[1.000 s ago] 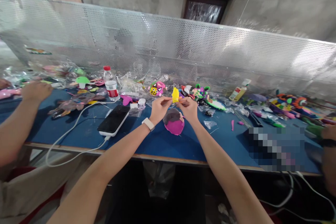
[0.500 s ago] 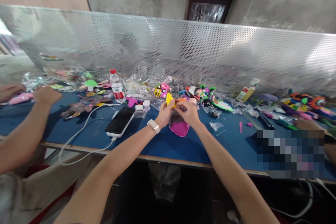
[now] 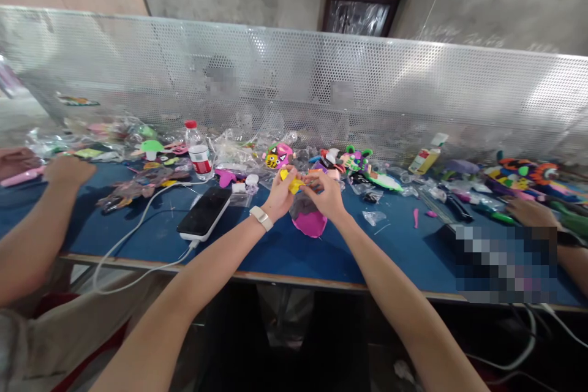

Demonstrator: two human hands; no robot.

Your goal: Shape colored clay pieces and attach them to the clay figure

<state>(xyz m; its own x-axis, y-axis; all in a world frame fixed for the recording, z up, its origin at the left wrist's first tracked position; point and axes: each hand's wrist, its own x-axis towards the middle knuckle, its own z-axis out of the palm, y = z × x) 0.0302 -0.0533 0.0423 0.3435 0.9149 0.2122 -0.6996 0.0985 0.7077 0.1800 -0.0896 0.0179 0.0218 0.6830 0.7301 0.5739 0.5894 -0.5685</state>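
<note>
My left hand point(image 3: 279, 195), with a white watch on its wrist, and my right hand point(image 3: 324, 193) meet over the middle of the blue table point(image 3: 285, 251). Together they pinch a small yellow foam piece point(image 3: 291, 183) between their fingertips. Just below and between the hands a magenta foam piece point(image 3: 309, 222) with a dark patch lies on the table. Both hands are closed.
A black phone point(image 3: 204, 212) on a white power bank with a white cable lies left of my hands. A water bottle point(image 3: 196, 151), plastic bags and colourful foam toys point(image 3: 353, 162) line the perforated metal screen. Other people's arms point(image 3: 41, 208) work at left and right point(image 3: 535, 214).
My hands lowered the yellow piece from upright between my fingertips down toward the magenta piece and folded closer around it. The view shifted slightly.
</note>
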